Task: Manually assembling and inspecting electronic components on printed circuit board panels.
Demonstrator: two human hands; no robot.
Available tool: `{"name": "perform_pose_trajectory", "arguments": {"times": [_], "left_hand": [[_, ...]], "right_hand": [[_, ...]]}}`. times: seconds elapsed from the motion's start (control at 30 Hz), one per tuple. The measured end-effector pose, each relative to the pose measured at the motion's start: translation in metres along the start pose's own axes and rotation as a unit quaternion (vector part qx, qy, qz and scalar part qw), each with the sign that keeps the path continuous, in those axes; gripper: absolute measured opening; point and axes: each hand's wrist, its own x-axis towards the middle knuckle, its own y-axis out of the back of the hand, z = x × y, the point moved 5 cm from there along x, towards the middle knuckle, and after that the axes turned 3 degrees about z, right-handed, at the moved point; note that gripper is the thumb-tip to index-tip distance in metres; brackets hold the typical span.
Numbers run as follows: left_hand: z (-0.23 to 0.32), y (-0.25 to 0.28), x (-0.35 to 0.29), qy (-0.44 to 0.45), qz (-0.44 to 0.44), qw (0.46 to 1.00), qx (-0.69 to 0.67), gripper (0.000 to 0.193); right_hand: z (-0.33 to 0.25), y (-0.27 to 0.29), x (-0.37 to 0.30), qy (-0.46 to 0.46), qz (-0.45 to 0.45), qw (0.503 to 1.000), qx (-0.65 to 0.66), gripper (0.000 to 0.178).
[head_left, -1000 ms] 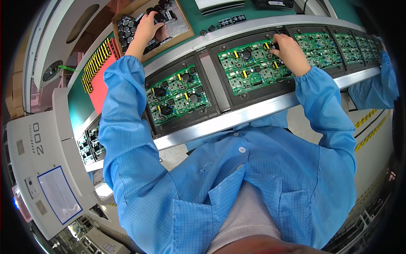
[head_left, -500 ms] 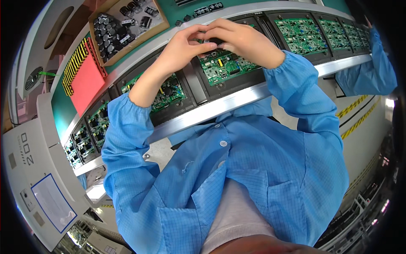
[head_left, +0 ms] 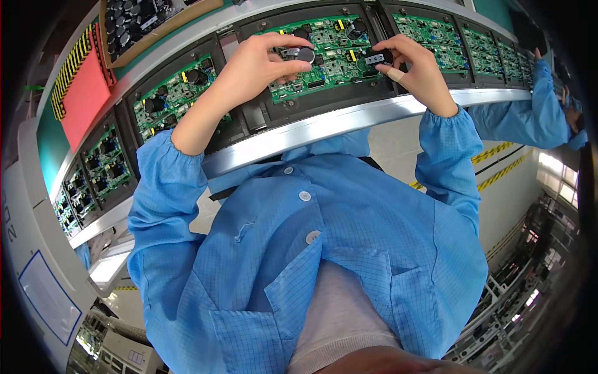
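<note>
My left hand (head_left: 258, 65) is over the near board, its thumb and fingers closed on a black cylindrical capacitor (head_left: 305, 55) with a grey round end. To its right, my right hand (head_left: 418, 67) pinches a second black capacitor (head_left: 379, 58) by its sides, at the right part of the same board. Pale marks show on its side. Beneath both hands lies a green circuit board (head_left: 289, 91) in a black tray (head_left: 336, 92). Black round capacitors (head_left: 356, 29) stand on its far half. Whether either held part touches the board is hard to tell.
More trays of green boards run along the line to the left (head_left: 104, 159) and right (head_left: 430, 37). A silver rail (head_left: 324, 128) borders the near side. At the back left are a cardboard box (head_left: 163, 26) of capacitors and a red sheet (head_left: 84, 106). Another person's sleeve (head_left: 507, 124) is at the right.
My hands were together over the board and have come apart, the right one moving right. A capacitor now shows in each. The whole view has shifted, with the box further up and left.
</note>
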Motion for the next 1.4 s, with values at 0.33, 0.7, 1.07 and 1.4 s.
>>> {"name": "perform_pose_trajectory", "arguments": {"times": [0.33, 0.7, 1.07, 1.4], "left_hand": [[-0.001, -0.013, 0.005, -0.076, 0.029, 0.993, 0.090, 0.033], [-0.003, -0.027, 0.006, -0.194, 0.073, 0.947, 0.243, 0.035], [0.002, -0.040, 0.000, -0.231, 0.101, 0.906, 0.340, 0.023], [0.008, -0.051, -0.003, -0.233, 0.135, 0.876, 0.401, 0.020]], "right_hand": [[0.003, -0.013, 0.008, 0.003, -0.055, 0.998, -0.040, 0.033], [0.011, -0.025, 0.007, 0.005, -0.051, 0.997, -0.052, 0.032], [0.020, -0.028, 0.006, -0.011, -0.051, 0.998, -0.036, 0.036], [0.004, -0.030, 0.006, 0.017, -0.019, 0.997, -0.079, 0.035]]}}
